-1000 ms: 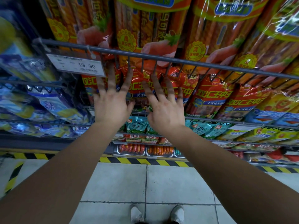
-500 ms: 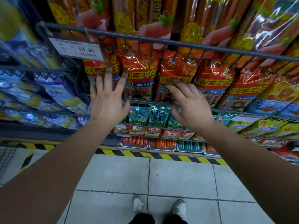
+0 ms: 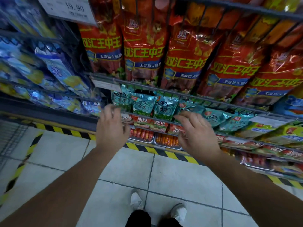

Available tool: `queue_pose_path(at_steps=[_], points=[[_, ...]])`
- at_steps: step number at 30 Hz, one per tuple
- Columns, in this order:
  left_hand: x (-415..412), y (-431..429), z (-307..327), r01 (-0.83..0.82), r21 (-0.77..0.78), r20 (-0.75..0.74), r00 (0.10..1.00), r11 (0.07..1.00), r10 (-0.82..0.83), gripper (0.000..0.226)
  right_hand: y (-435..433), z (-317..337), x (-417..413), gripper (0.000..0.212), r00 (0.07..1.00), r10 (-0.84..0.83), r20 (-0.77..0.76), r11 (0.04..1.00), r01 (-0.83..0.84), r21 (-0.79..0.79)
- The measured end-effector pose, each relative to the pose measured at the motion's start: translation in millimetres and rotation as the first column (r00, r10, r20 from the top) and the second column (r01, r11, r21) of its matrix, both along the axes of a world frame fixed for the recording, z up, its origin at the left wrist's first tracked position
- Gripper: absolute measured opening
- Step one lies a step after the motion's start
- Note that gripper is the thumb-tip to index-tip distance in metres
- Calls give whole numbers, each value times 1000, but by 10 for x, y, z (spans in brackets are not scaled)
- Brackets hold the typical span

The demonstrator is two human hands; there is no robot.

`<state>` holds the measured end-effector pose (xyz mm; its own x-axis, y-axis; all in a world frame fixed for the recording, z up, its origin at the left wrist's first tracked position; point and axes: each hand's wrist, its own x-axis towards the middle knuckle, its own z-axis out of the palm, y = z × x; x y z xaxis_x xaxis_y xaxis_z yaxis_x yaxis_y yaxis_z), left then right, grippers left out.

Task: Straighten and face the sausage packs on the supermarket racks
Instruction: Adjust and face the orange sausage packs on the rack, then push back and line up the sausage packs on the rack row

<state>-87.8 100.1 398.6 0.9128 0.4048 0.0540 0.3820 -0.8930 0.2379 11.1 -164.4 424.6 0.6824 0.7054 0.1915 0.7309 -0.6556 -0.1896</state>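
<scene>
My left hand (image 3: 111,128) and right hand (image 3: 197,133) hover empty, with fingers loosely spread, before the teal packs (image 3: 143,105) on the lower rack. The red sausage packs (image 3: 144,46) stand upright in a row just above. Blur hides whether my fingertips touch anything.

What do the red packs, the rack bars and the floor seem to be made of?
Red packs: likely glossy plastic film; it wrinkles and throws bright glare.
Rack bars: probably metal wire with a grey coating; they are thin and straight, with a dull sheen.
Floor: pale tiles, perhaps ceramic; joint lines show and the surface shines softly.
</scene>
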Motion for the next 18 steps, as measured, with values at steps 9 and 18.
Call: queue_pose_path(at_steps=[9,18], points=[[332,173,-928,57,-71,20,998,996,-55,67,672,-967,44,60,992,121,42,991,-118,-60],[847,469,-1575,119,313,245,948,942,-201,78,1186,-1776,403,78,927,138,349,990,-127,-56]])
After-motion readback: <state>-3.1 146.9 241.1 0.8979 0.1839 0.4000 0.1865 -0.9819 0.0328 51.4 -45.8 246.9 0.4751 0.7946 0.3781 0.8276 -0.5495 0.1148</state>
